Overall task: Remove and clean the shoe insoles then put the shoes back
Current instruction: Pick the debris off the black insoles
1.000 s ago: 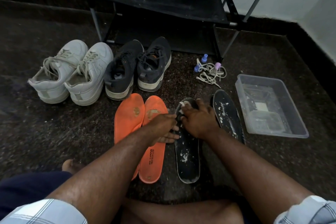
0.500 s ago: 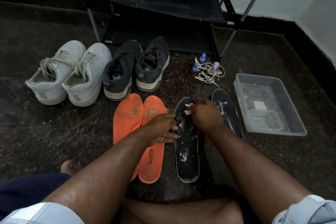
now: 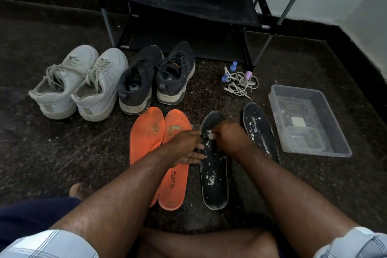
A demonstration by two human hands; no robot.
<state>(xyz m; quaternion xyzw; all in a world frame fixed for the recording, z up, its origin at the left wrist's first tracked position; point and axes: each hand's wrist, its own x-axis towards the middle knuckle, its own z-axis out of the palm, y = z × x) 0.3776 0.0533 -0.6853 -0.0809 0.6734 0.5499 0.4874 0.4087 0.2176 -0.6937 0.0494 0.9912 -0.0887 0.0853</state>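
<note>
A home's corner is being shown: a metal shoe rack is being stood against the wall on speckled floor.

The dark speckled stone floor carries two white sneakers, two black sneakers, two orange foam insoles, two black insoles, loose white laces and a clear plastic tub.

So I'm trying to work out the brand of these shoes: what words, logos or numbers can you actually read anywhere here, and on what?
"CAMPUS" on the heel end of the right-hand orange insole, printed lengthwise.
"TECH LITE" just beside it on the same insole; the small mark before it is too blurred to read.
Nothing readable shows on the white sneakers, black sneakers, black insoles or clear plastic tub.
</note>
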